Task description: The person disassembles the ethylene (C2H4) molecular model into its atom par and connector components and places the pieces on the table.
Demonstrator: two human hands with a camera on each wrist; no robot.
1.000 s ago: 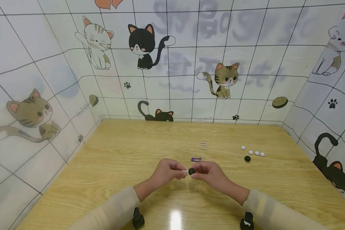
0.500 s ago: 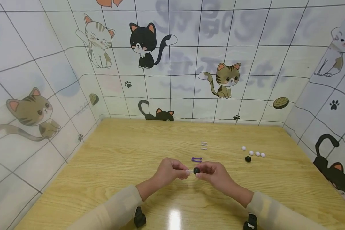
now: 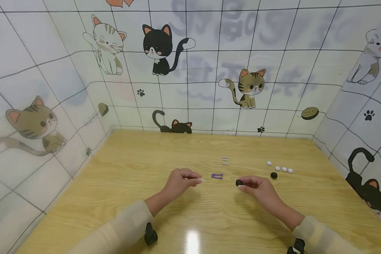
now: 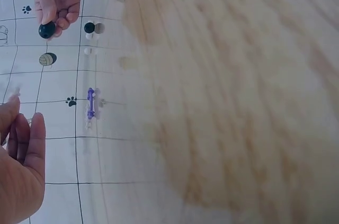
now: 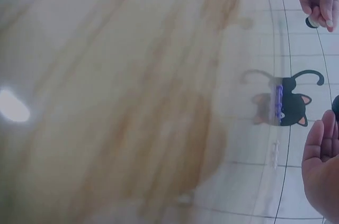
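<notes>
My left hand (image 3: 179, 185) pinches a thin white stick (image 3: 202, 180) between thumb and fingers, its tip pointing right. Across a gap, my right hand (image 3: 260, 190) holds a black ball (image 3: 239, 182) at its fingertips. The left wrist view shows the same black ball (image 4: 46, 29) held above the table. Between the hands and slightly behind them lie purple sticks (image 3: 217, 176) with knobbed ends. In the right wrist view the held ball (image 5: 336, 106) is cut off by the frame edge.
Several white balls (image 3: 284, 169) and another black ball (image 3: 274, 175) lie on the wooden table (image 3: 152, 151) at the right. Three pale sticks (image 3: 225, 160) lie in a short stack of rows behind the purple ones. A cat-patterned cloth wall (image 3: 203, 98) encloses the table's back and sides.
The hands were close together, with the white stick against or near the black ball. They have moved apart: the right hand went right with the ball, the left slightly left and away with the stick.
</notes>
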